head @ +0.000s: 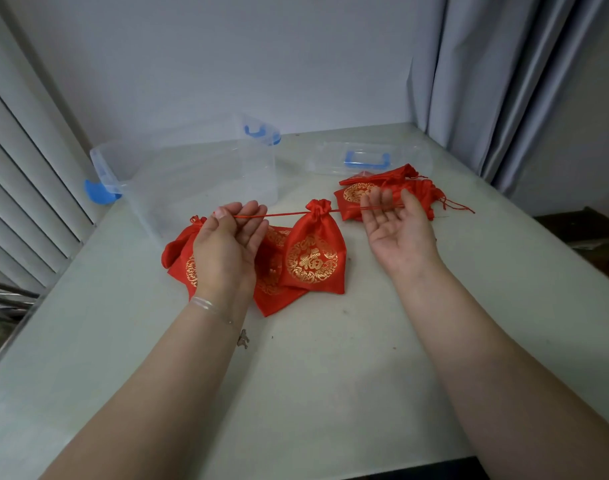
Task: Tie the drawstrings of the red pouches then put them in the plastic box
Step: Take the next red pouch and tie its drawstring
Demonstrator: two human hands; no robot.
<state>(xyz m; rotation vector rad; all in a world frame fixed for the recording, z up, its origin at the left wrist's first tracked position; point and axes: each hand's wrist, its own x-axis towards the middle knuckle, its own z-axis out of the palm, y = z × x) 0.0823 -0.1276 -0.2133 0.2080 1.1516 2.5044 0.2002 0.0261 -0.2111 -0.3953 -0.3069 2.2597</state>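
Both forearms reach in from the bottom edge, hands raised above the tabletop (365, 341). Left hand (227, 244) is tilted, back toward the camera, fingers (251, 211) loosely extended, thumb pressing the left drawstring (261, 215) against them: pinch grip. Right hand (396, 230) is palm-up, fingers (375, 202) straight and spread, the right drawstring (351, 210) lying across them. No curl visible, so released, just carrying the cord.

The held pouch (313, 258) hangs between the two hands, neck cinched, cords pulled taut sideways; its bottom edge seems to touch the tabletop, can't confirm. Gold emblem faces the camera.

More red pouches (272, 271) lie flat under and behind the left hand, partly hidden by it. Another pile of pouches (393, 192) sits behind the right hand, loose cords trailing right.

The clear plastic box (192, 178), blue latches, stands open at the back left, near the left hand. Its lid (365, 159) with a blue handle lies flat at the back, just behind the right pile.
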